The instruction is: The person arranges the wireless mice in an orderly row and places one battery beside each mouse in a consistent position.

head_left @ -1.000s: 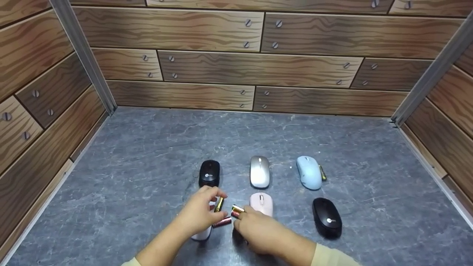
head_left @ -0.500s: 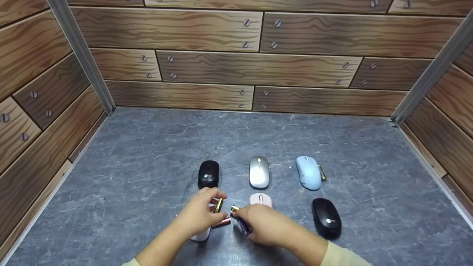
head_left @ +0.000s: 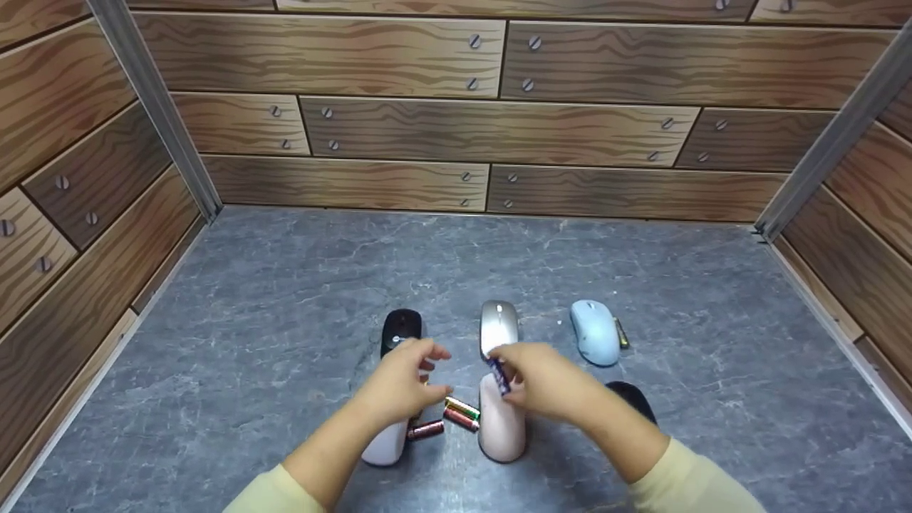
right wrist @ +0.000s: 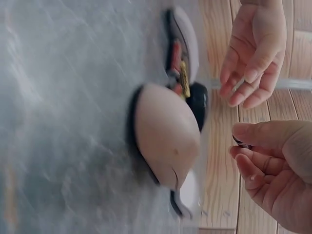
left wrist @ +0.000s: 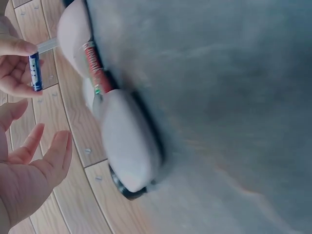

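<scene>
While I watch from far away, my head view shows the right hand (head_left: 548, 382) pinching a blue battery (head_left: 500, 377) up over the pink mouse (head_left: 502, 429). The left hand (head_left: 399, 381) is loose, with its fingers apart, and I see nothing in it. Between the pink mouse and the white mouse (head_left: 385, 445), a red battery (head_left: 459, 419) and a green-and-gold battery (head_left: 462, 407) lie side by side on the table (head_left: 285, 306). A dark red battery (head_left: 426, 429) lies just beside the white mouse. One gold battery (head_left: 622, 333) is next to the light blue mouse (head_left: 596, 333). I think lifting the blue battery is done, and putting it down is left. Four batteries that I can see lie on the table. No mouse shows me a battery hole, so I can't tell if any battery is inside.

In my left wrist view, the blue battery sits between the right hand's thumb and a finger. The left hand is near it but does not touch it.

In my right wrist view, only a small dark end pokes out of the right hand's pinch. The left hand's fingers are bent a little, and I see no battery there.
</scene>
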A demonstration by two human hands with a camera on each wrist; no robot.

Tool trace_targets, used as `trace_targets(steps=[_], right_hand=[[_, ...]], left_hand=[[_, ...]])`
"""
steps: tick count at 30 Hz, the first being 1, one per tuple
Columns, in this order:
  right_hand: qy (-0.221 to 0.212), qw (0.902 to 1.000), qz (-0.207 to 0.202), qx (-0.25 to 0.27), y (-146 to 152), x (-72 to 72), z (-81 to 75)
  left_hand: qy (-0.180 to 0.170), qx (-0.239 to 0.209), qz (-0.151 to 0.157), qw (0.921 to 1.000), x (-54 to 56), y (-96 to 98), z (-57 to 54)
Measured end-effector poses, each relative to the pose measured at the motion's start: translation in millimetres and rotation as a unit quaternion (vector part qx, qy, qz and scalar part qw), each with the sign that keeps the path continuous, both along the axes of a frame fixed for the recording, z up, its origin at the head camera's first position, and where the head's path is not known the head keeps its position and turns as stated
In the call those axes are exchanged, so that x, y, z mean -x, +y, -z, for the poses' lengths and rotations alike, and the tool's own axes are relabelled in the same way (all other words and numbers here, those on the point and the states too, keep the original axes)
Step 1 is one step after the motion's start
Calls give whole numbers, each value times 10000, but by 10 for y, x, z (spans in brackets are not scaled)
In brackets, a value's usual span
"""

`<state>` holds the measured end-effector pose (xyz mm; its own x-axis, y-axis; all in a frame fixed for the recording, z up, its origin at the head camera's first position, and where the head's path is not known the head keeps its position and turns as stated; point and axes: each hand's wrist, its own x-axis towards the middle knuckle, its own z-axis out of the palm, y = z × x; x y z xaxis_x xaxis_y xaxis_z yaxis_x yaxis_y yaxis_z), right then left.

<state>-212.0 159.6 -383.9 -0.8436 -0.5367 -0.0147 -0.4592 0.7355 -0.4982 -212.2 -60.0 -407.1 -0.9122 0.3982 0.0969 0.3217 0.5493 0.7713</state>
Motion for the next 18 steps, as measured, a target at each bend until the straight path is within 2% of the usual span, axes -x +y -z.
trace_targets(steps=[5, 9, 12, 18], right_hand=[[248, 9984, 371, 355, 138, 157, -25], [164, 9941, 899, 589, 220, 277, -18], [37, 9893, 1290, 673, 271, 373, -6], [94, 9831, 1753, 524, 365, 577, 90]], left_hand=[[-239, -95, -136, 9996, 178, 119, -118], [-464, -69, -251, 9986, 327, 219, -172], [-551, -121, -288, 9980, 447, 285, -178], [-663, -172, -458, 9966, 654, 418, -125]])
